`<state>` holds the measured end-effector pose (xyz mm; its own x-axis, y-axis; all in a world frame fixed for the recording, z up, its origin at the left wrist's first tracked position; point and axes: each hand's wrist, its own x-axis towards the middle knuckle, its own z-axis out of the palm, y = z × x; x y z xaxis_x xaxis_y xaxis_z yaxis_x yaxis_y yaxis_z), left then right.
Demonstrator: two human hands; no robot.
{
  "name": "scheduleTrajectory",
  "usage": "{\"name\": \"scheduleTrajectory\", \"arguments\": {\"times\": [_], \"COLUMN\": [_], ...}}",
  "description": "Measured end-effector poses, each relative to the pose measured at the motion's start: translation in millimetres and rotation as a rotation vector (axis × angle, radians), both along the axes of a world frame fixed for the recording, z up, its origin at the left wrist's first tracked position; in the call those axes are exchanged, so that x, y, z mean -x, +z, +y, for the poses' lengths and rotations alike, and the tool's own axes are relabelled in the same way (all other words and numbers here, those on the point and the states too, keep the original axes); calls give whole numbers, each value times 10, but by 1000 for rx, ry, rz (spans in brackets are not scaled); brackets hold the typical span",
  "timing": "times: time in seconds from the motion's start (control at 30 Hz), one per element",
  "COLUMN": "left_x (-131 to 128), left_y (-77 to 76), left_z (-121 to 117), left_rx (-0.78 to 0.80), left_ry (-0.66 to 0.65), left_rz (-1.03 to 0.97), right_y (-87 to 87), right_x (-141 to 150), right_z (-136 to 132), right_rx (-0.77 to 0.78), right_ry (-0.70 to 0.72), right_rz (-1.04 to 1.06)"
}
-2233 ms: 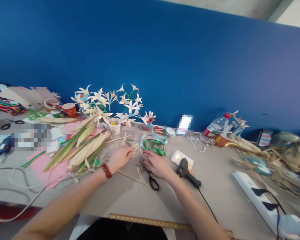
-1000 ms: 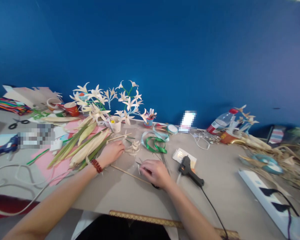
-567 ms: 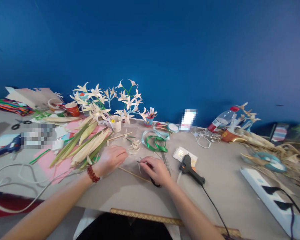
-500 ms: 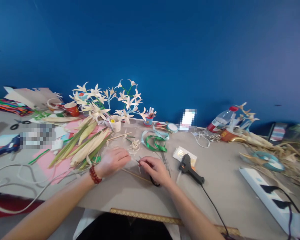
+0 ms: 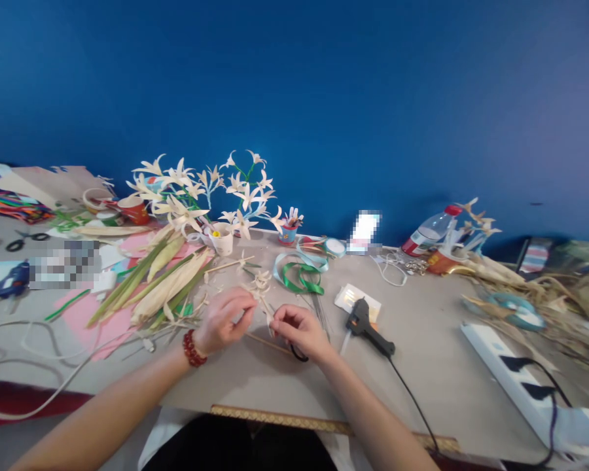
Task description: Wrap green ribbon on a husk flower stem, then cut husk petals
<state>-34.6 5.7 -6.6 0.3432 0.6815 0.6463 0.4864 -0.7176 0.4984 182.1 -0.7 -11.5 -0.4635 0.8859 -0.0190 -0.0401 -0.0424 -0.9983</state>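
My right hand (image 5: 302, 330) is closed in a pinch on a small pale strip of corn husk (image 5: 269, 322), which stands up from the fingertips. Under that hand the black handle loop of a pair of scissors (image 5: 299, 354) shows; the rest is mostly hidden. To the left, my left hand (image 5: 228, 320) has thumb and forefinger brought together in a ring. Its fingertips are close to the small pile of pale husk pieces (image 5: 259, 281), and what they hold, if anything, cannot be made out. A thin wooden stick (image 5: 267, 343) lies between the hands.
Corn husks (image 5: 171, 288) lie on pink paper at left, before white husk flowers (image 5: 245, 196). Green ribbon (image 5: 302, 281) and a black glue gun (image 5: 368, 330) lie right of centre. Farther right are a power strip (image 5: 505, 379), a bottle (image 5: 429, 232) and dried husks (image 5: 569, 294).
My left hand drew back from the husk pile, then came right toward my right hand, its fingers curling. A pale husk strip now shows in my right fingertips. The view shifted slightly.
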Motion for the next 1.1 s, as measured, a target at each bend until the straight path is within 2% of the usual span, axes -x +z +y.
{"name": "scheduleTrajectory", "arguments": {"times": [0.07,0.17,0.33,0.6,0.87,1.1], "left_x": [-103,-254,-374,-406,-389,-387], "left_y": [49,118,110,42,26,10], "left_z": [-55,-88,-59,-64,-64,-61], "left_rx": [214,492,723,795,818,845], "left_ry": [14,-126,-219,-173,-257,-239], "left_rz": [-124,-200,-400,-486,-530,-559], "right_y": [-2,-8,-3,7,-3,-15], "right_x": [-5,-15,-22,-28,-16,-11], "right_z": [6,16,21,21,26,26], "right_rx": [-23,-44,-17,-5,-51,-69], "right_ry": [-16,-20,-28,-46,-48,-70], "right_rz": [-23,-51,-25,-26,-72,-93]}}
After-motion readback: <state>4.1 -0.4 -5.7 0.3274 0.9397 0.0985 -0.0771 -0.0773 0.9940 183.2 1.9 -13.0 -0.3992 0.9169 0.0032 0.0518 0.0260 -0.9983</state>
